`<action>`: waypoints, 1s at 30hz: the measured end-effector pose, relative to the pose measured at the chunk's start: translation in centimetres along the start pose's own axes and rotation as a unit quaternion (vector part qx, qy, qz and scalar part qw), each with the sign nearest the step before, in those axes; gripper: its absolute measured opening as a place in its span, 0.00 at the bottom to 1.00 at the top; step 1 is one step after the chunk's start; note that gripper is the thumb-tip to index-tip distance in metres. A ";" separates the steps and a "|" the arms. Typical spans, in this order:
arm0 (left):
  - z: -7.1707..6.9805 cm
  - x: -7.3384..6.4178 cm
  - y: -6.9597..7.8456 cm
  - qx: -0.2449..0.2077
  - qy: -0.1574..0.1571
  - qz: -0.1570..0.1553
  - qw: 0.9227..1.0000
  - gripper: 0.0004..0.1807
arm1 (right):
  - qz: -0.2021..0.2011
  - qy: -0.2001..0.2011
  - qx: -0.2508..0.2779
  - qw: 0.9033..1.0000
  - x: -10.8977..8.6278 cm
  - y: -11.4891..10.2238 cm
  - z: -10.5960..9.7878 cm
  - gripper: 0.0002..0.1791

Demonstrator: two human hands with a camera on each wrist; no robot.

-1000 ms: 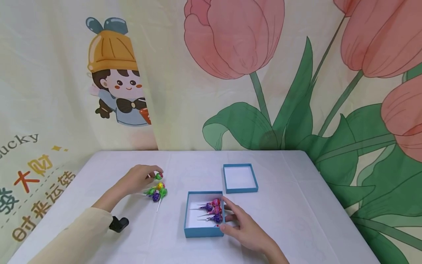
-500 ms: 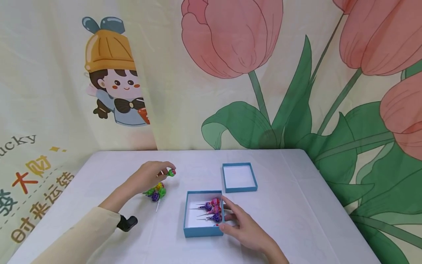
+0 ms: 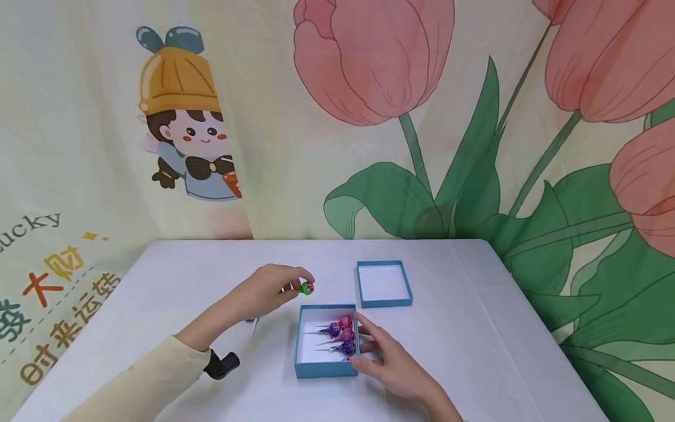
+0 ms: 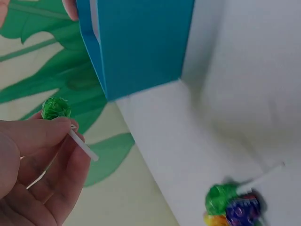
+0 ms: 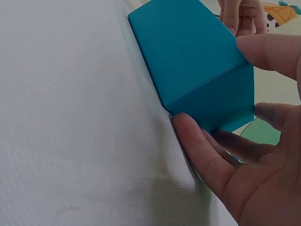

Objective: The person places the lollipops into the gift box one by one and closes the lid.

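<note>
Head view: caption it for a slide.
Left hand carries a lollipop toward the blue box, steadied by the right hand.

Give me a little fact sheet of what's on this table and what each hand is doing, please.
Left hand: pinches a green lollipop by its stick, above the table just behind the near box
Right hand: fingers rest against the right side of the blue box
Box contents: three lollipops, purple and pink wrappers, sticks pointing left
Second blue tray: farther back, white inside, nothing in it
Loose lollipops: small heap on the white table, seen from the left wrist
</note>
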State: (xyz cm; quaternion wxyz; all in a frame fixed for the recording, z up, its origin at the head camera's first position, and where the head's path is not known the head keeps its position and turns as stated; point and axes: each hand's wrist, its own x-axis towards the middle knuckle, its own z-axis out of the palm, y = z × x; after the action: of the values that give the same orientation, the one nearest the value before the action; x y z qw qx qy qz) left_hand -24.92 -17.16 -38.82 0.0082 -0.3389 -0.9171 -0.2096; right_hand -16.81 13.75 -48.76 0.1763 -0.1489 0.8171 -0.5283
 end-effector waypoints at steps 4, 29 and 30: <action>0.6 0.3 1.8 -0.014 -0.022 0.003 1.000 0.19 | 0.003 -0.003 0.005 1.000 0.0 0.1 0.0 0.46; 4.0 1.4 4.6 -0.055 -0.089 0.030 0.994 0.21 | -0.009 -0.011 0.016 1.000 -0.3 -0.3 -0.3 0.45; 4.2 1.4 4.5 -0.054 -0.090 0.031 0.994 0.21 | -0.010 -0.011 0.016 1.000 -0.3 -0.3 -0.3 0.45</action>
State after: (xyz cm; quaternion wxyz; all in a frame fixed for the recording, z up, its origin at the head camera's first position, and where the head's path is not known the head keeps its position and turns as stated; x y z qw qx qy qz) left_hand -22.64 -11.56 -40.69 -0.0864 -0.3849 -0.8904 -0.2272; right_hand -16.64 14.00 -48.38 0.1826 -0.1601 0.8050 -0.5413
